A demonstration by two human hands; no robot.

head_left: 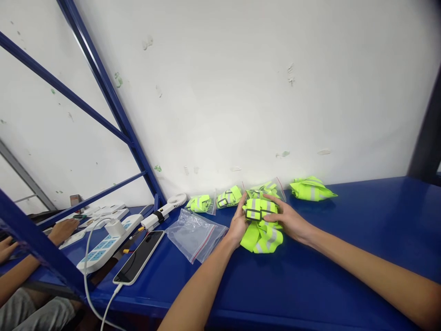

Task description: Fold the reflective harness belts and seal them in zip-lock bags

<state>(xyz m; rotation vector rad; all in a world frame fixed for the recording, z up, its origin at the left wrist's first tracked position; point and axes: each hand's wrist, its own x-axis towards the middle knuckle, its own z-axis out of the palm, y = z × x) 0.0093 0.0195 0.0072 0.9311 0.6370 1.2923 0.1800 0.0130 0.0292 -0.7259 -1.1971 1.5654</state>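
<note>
A bundle of neon yellow reflective strap (261,208) with black buckles is held between both hands above the blue table. My left hand (238,224) grips its left side, partly hidden behind it. My right hand (287,218) closes on the right side, with fingers at the buckle. A loose part of the strap hangs below the hands. Behind stand a bagged yellow bundle (200,203), another with a buckle (229,196), and a third partly hidden behind the held one. A yellow bundle (312,189) lies farther right. Clear zip bags (193,233) lie flat to the left.
On the left of the blue table (361,220) are a phone (139,258) with a cable, a white power strip (103,250) and a small white fan (177,200). A blue metal frame (113,96) rises there. Another person's hand (64,230) is beyond it.
</note>
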